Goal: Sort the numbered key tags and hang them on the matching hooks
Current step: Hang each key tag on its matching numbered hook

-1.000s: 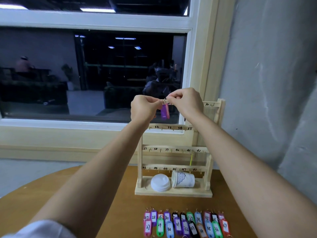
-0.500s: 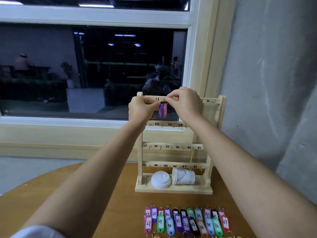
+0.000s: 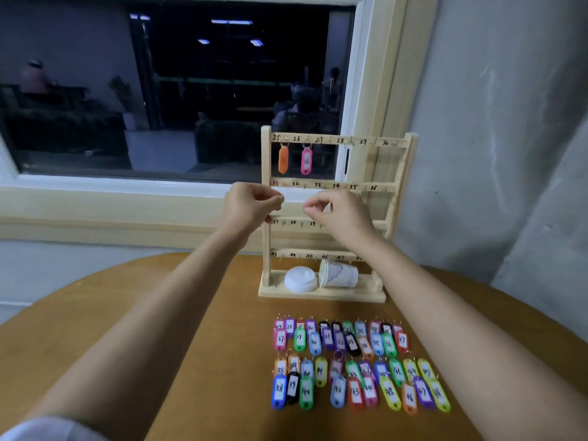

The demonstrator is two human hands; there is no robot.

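1. The table [image 3: 159,313] carries the rack [image 3: 318,296] near its far edge.
2. The rack has 4 rows of numbered hooks.
3. Loose tags [image 3: 352,370] lie in 2 bands in front of the rack.
4. The left hand [image 3: 251,205] hovers before the rack's 2nd row. Its fingers are curled, thumb against forefinger, with nothing visible in them.
5. The right hand [image 3: 340,211] hovers beside it, curled likewise.
6. A cup [image 3: 339,275] lies on the rack's base, touching a lid [image 3: 300,279].
7. On the rack's top row, an orange tag [image 3: 283,160] hangs under 25, a pink tag [image 3: 306,161] under 26 and a dark tag [image 3: 346,160] under 28.
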